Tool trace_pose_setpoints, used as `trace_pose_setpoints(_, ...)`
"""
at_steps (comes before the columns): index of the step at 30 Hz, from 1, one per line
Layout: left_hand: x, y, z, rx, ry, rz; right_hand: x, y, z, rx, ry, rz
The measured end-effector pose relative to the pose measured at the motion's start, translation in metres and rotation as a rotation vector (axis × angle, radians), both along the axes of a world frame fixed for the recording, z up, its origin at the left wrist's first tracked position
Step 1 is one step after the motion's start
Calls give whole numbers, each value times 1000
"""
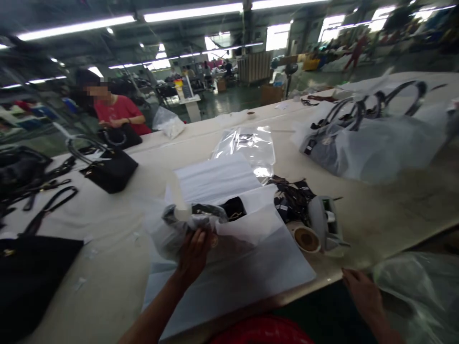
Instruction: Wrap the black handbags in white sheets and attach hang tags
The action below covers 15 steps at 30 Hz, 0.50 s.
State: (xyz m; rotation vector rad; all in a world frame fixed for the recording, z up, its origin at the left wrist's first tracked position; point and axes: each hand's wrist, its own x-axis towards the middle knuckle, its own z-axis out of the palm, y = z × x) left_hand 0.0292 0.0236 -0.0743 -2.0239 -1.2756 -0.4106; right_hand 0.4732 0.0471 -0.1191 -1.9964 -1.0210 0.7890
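My left hand [195, 251] is closed on the front of a black handbag [234, 208] wrapped in thin, cloudy white wrapping [247, 229]. The bag's dark upper part and a bit of chain show through the opening. Underneath lie white paper sheets [229, 296]. My right hand [364, 291] is at the table's front edge, apart from the handbag, with its fingers loosely extended and nothing visible in them. Near it are a grey tape dispenser [324, 222], a tape roll [306, 239] and a pile of black tags [292, 198].
Wrapped handbags [376, 143] stand on the right. Clear plastic bags [247, 143] lie behind the paper. Black handbags [113, 169] and straps are on the left. Clear plastic [419, 291] hangs by the right edge. Across the table, a person in red [120, 112] handles a black bag.
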Motion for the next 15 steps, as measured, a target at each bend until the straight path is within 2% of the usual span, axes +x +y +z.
trace_pose_setpoints(3, 1, -1, -6, -30, -35, -1, -56, -15, 30, -29, 129, 216)
trace_pose_setpoints(4, 1, -2, -8, -32, -50, -3, -83, -21, 41, -29, 176, 298)
trace_pose_setpoints(7, 1, -5, -11, -29, -88, -38, -176, -30, 73, -6, 405, 672)
trace_pose_setpoints(8, 0, -5, -12, -33, -99, -55, -206, -30, 81, 13, 458, 744)
trace_pose_setpoints(9, -1, -6, -13, -40, -108, -72, -234, -27, 87, 33, 501, 785)
trace_pose_setpoints(11, -3, -5, -15, -52, -138, -106, -278, -18, 93, 75, 558, 772)
trace_pose_setpoints(13, -5, -4, -17, -52, -187, -145, -307, -4, 89, 93, 559, 701)
trace_pose_setpoints(15, -7, -4, -17, -59, -238, -183, -323, 8, 80, 70, 504, 623)
